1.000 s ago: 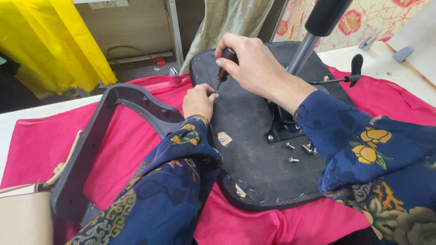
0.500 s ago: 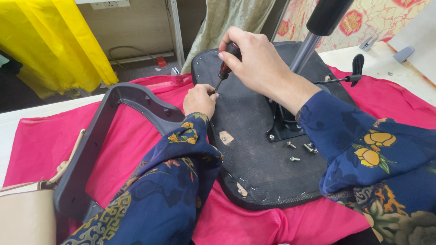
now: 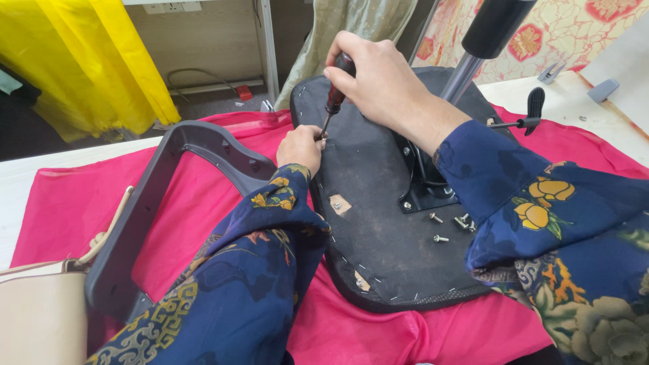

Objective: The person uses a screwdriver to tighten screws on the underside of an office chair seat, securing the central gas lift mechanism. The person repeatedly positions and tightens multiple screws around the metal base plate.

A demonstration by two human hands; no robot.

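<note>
Slippage risk: right hand (image 3: 378,81) grips screwdriver (image 3: 333,98) upright; left hand (image 3: 301,147), apparently pinching the screw, steadies its tip on seat underside (image 3: 378,230). Tilt could jab fingers.

The right hand (image 3: 378,78) is wrapped around the dark red and black handle of a screwdriver (image 3: 332,100), held nearly upright, its tip down at the left rim of an upturned black seat base (image 3: 378,250). The left hand (image 3: 301,145) rests at that same rim, fingers (image 3: 318,135) touching the shaft near the tip. A grey armrest (image 3: 145,203) lies beside the seat on a pink cloth (image 3: 61,203) spread over the counter (image 3: 20,182). Loose screws (image 3: 449,223) sit on the seat base near its metal bracket (image 3: 426,196), from which a chrome column (image 3: 463,74) rises. A black lever (image 3: 531,111) juts towards the counter's far right corner.
</note>
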